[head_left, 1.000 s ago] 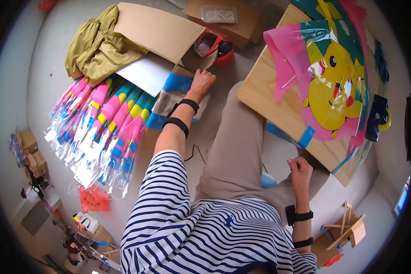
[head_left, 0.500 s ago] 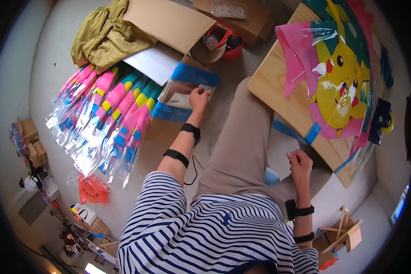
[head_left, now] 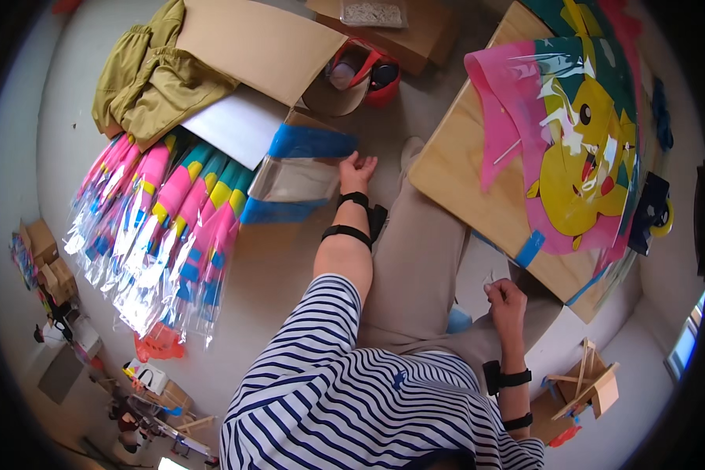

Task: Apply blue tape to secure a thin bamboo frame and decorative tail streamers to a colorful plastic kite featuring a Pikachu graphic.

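Observation:
My left hand (head_left: 358, 168) is beside the cardboard box (head_left: 278, 235), palm turned up, fingers loosely bent and apart, with nothing seen in them. Just left of it, a clear plastic pouch (head_left: 290, 180) is fixed to the box between bands of blue tape (head_left: 309, 142). Over my lap, my right hand (head_left: 507, 301) is closed in a pinch. A tiny pale bit shows at its fingertips, too small to name. Nearest to that hand is the wooden board (head_left: 458, 160), bearing a glossy pink and teal sheet (head_left: 580, 149) with a yellow cartoon figure.
Several folded pink, teal and yellow pieces in clear sleeves (head_left: 164, 227) hang along the box's left side. Olive cloth (head_left: 153, 86) lies on top. Beyond the box are a red bag (head_left: 382, 90) and another carton (head_left: 415, 35). Wooden pieces (head_left: 580, 384) stand at lower right.
My left hand has come away from the front of the pouch to the right and turned palm up. My right hand has shifted slightly down and left, still pinched. The view has moved a little.

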{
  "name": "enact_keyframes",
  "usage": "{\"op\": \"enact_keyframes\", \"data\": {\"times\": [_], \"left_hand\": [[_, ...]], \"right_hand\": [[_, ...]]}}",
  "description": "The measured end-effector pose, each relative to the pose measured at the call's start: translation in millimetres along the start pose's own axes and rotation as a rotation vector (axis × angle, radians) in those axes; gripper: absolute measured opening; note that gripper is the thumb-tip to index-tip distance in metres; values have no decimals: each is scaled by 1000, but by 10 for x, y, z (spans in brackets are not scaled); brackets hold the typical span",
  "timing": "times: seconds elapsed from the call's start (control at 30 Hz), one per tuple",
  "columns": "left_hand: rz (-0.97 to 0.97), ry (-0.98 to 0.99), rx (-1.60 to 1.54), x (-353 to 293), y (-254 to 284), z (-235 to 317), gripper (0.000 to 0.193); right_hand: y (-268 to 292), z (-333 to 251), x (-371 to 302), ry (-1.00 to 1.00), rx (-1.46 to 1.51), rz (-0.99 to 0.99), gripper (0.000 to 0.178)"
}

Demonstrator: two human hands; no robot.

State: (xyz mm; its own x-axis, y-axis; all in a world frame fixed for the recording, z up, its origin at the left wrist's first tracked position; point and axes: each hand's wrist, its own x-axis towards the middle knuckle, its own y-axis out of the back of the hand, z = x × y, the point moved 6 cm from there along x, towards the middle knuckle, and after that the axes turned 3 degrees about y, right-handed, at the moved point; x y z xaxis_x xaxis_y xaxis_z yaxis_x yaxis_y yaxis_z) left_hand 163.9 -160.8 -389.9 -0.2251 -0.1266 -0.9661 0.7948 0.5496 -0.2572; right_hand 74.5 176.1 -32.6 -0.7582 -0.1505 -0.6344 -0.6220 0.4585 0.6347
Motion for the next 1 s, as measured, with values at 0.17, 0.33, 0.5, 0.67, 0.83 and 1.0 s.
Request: {"op": "enact_keyframes", "data": {"times": [0.17,0.33,0.5,0.67,0.83,1.0], "left_hand": [[-84,-14,-240,269,-12,-48,25],[-37,103,-67,175,121,-96,16],[-100,172,136,-289,257,-69,15],[-287,252,184,-1255,63,135,11],[-496,85,360,-2136,-119,651,10],[-574,-92,517,-2467,-56,953,7]], "right_hand": [[-40,-90,153,82,-48,-22,16],[-81,-280,267,79,-78,-46,14],[-151,-394,262,105,-82,-64,14],[-254,-718,4,182,-1,-265,13],[-620,-1892,-371,305,251,-594,13],[-1653,-2618,155,403,342,-515,24]]}}
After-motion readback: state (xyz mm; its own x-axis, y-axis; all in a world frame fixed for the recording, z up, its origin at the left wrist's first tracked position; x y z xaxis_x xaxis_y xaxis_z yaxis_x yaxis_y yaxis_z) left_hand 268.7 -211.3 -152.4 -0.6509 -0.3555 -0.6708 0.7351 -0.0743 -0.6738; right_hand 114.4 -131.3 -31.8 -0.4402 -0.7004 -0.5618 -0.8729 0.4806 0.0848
